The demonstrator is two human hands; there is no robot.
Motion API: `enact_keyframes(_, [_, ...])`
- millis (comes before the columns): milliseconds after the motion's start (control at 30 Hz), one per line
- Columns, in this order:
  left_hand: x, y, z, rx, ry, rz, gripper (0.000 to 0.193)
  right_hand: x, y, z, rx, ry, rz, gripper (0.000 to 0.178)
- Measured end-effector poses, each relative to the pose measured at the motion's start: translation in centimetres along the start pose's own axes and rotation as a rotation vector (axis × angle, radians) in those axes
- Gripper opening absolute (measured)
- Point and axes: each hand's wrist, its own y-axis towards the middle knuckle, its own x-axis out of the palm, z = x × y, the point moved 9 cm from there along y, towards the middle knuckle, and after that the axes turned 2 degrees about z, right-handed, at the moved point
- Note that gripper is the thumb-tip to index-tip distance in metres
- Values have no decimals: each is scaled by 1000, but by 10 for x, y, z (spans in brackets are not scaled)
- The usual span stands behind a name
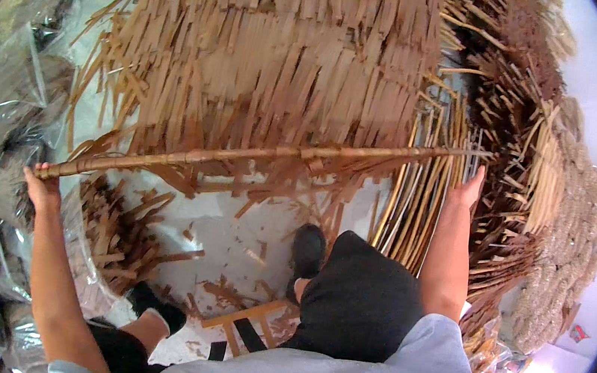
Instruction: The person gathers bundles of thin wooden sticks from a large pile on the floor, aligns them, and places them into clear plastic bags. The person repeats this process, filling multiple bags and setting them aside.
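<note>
A long, jointed bamboo pole [265,153] stretches across in front of me, its thicker end at the left and its thin end higher at the right. My left hand [44,191] is closed around the thick end. With the arm reaching far out, my right hand [470,186] grips near the thin end; its fingers are partly hidden. Brown flat strips hang along and below the pole. Just beyond it, a wide layer of overlapping brown strips [268,69] covers the floor.
Several thin bamboo poles [418,195] lie bundled at the right, beside dark brown strip bundles [513,185] and stacked tan fibre hanks [561,251]. Clear plastic bags [12,96] line the left. Loose strips [119,231] and a small wooden stool [243,317] are near my feet.
</note>
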Motion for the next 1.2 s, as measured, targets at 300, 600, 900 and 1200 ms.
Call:
enact_keyframes(300, [76,-87,17,-44,-106,-42,38,10,-12,42,167,230,-273,43])
enact_keyframes(600, [107,-157,45,79,-206,-133,30,0,-87,-14,44,233,-493,63])
enact_keyframes(900, [70,-123,-15,-44,7,-52,45,26,-88,53,66,107,-627,44])
enact_keyframes(1200, [64,-122,-60,-209,93,22,47,3,-72,115,100,-140,-781,69])
